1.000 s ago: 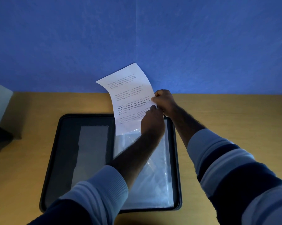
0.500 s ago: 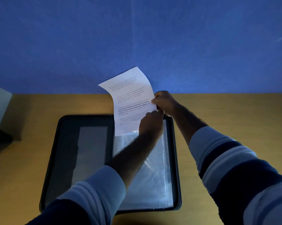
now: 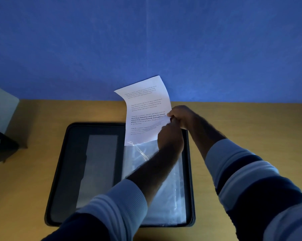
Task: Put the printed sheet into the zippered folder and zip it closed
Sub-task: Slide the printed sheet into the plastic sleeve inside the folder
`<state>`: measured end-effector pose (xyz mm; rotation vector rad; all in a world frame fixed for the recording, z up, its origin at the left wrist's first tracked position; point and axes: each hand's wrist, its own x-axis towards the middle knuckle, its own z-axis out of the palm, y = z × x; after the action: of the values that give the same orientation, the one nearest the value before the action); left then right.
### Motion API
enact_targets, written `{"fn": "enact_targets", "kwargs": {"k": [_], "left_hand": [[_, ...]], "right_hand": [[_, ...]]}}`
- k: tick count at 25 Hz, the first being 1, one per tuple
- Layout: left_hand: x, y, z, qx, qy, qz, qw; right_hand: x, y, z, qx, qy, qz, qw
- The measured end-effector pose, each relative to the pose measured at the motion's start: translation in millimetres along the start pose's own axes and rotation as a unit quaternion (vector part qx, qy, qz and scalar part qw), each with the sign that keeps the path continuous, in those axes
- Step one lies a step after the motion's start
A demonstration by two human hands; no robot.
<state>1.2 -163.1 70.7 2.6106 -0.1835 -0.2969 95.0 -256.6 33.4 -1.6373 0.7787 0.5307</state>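
Centre of the frame, and the printed sheet is up on end, curling a little, its top corner standing against the blue wall. The right hand pinches its right edge about halfway down. Just below it, the left hand reaches across from the lower left, back of the hand to the camera, with fingers curled onto the sheet's lower right part. The two hands are touching (knuckle to fingertip, near enough).

The sheet's bottom edge sits right at the top of the clear plastic sleeve. Whether it is inside the mouth of the sleeve I cannot tell.

Below the hands, the zippered folder lies flat and wide open on the wooden table. Its left half is dark with a grey panel and its right half holds the sleeve.

At the left edge of the frame, a dark object stands apart from the folder. Both forearms wear striped sleeves.
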Motion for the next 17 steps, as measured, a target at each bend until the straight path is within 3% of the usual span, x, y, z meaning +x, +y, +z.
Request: {"fn": "enact_targets", "kwargs": {"k": [5, 9, 14, 17], "left_hand": [[15, -4, -10, -0.128, 0.032, -0.077, 0.988], [37, -14, -13, -0.157, -0.023, -0.089, 0.983], [59, -58, -23, -0.001, -0.196, 0.004, 0.981], [57, -102, -28, 0.059, -0.184, -0.016, 0.981]], "right_hand": [[-4, 3, 5, -0.008, -0.035, 0.008, 0.999], [-13, -2, -6, -0.086, -0.052, -0.039, 0.994], [-18, 10, -22, -0.127, -0.09, -0.078, 0.985], [-17, 11, -23, -0.144, -0.096, -0.077, 0.982]]}}
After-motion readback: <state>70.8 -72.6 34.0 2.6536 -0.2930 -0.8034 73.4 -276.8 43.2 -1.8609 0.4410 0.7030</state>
